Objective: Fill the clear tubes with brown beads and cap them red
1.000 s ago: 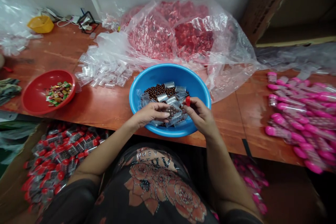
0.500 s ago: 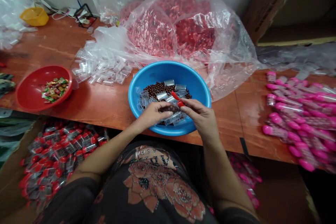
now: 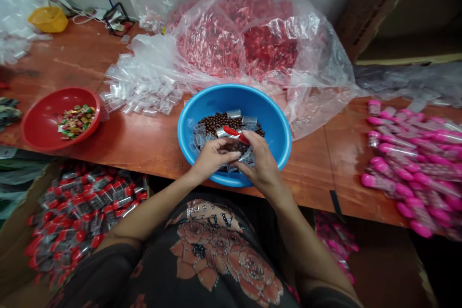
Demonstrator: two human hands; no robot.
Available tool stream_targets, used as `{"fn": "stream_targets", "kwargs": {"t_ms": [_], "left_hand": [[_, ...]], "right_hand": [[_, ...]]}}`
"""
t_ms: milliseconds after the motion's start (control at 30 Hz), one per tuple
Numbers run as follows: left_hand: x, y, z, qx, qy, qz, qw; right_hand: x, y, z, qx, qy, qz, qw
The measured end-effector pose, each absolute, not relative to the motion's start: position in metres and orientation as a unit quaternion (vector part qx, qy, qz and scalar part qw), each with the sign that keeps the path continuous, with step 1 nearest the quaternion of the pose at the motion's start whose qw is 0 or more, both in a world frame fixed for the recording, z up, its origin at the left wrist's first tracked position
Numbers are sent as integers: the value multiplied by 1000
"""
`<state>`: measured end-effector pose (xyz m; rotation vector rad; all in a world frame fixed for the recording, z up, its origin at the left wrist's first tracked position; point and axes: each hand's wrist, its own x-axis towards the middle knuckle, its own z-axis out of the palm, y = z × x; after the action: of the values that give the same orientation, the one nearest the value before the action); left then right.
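Observation:
Both hands are over a blue basin [image 3: 185, 154] that holds brown candy balls [image 3: 212, 122] and several clear plastic tubes [image 3: 249, 120]. My left hand [image 3: 209, 161] is closed on a small clear tube [image 3: 234, 146] with brown balls in it, mostly hidden by the fingers. My right hand [image 3: 263, 161] is closed round a red cap [image 3: 231, 131] at the tube's right end, its fingertips over part of the cap. Whether the cap is fully seated on the tube I cannot tell.
A red bowl [image 3: 34, 130] with wrapped candies and a pile of clear tubes [image 3: 144, 86] lie left. Behind is a plastic bag [image 3: 267, 38] of red pieces. Pink-capped tubes [image 3: 415, 163] cover the right side. A box of red-capped tubes [image 3: 83, 211] sits below left.
My right hand has moved left and inward against my left hand. The red cap has moved left with it and now lies over the tube. My left hand has barely moved.

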<state>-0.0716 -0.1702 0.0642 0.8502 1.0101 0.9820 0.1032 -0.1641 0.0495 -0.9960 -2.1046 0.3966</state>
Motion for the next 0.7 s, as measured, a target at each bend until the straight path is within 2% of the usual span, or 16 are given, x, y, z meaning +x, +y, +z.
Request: {"fn": "stream_targets", "kwargs": {"t_ms": [133, 367, 567, 700], "left_hand": [[-71, -172, 70, 297, 432, 451, 723], [-71, -172, 82, 180, 389, 395, 813], [-66, -170, 83, 164, 367, 404, 822], [-65, -172, 86, 151, 412, 411, 799]], "right_hand": [[101, -165, 55, -377, -836, 97, 386], [95, -175, 61, -353, -851, 125, 367], [92, -180, 61, -358, -851, 126, 364], [92, -182, 59, -357, -852, 108, 368]]}}
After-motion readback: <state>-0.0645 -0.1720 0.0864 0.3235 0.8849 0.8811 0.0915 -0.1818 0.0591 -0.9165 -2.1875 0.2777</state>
